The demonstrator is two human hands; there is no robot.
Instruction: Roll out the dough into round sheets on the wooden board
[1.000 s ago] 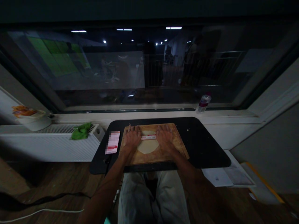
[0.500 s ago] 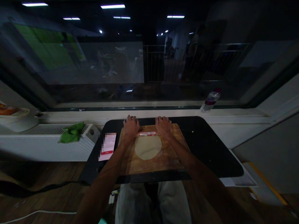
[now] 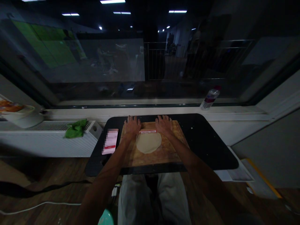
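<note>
On a wooden board (image 3: 150,158) lies a thin, pale, round sheet of dough (image 3: 148,143). A bar with a red-and-white label (image 3: 148,132), apparently a rolling pin, crosses the dough's far edge. My left hand (image 3: 132,125) rests palm down over its left end, fingers stretched forward and slightly apart. At the right end, my right hand (image 3: 163,124) is placed likewise, its fingers spread toward the board's far edge. Both hands cover the bar's ends, so only its labelled middle shows.
A black table (image 3: 206,147) bears the board. Left of the board lies a phone (image 3: 110,141). Beyond are a radiator (image 3: 70,144) with a green cloth (image 3: 76,128) and a windowsill (image 3: 178,111) with a plastic bottle (image 3: 210,98). A white tub (image 3: 24,117) stands far left.
My view has shifted slightly, so the table sits higher. The label looks narrower and more slanted, and the fingers of both hands appear more stretched out.
</note>
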